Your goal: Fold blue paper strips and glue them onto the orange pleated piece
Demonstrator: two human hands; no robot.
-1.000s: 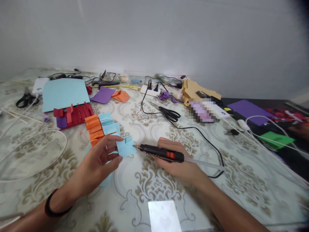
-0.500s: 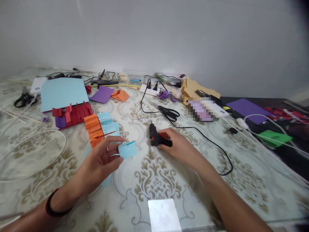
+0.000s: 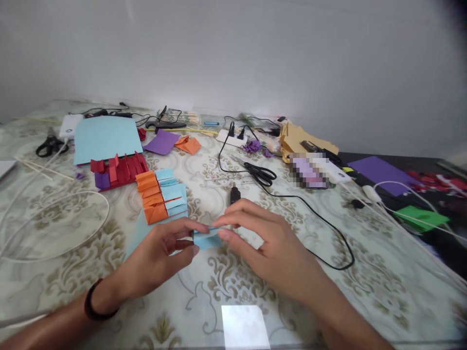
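A small folded piece of light blue paper (image 3: 207, 240) is held up between both hands over the patterned tablecloth. My left hand (image 3: 166, 250) pinches its left end between thumb and fingers. At the right end, the fingertips of my right hand (image 3: 260, 238) close on its upper edge. Just beyond the right hand lies a black glue gun (image 3: 235, 194), its handle hidden behind the fingers. Left of it rest pleated orange paper strips (image 3: 151, 197) and pleated light blue strips (image 3: 175, 194) on a blue sheet, partly covered by my left hand.
Black scissors (image 3: 260, 172) lie past the glue gun, by a white power strip (image 3: 232, 138). Pleated red paper (image 3: 120, 170) and a large light blue sheet (image 3: 108, 138) are at the back left. A black cord (image 3: 328, 221) loops on the right. White cables cross both sides.
My right hand has let go of the glue gun, leaving it on the table, and has come left to the light blue paper. My left hand still holds that paper.
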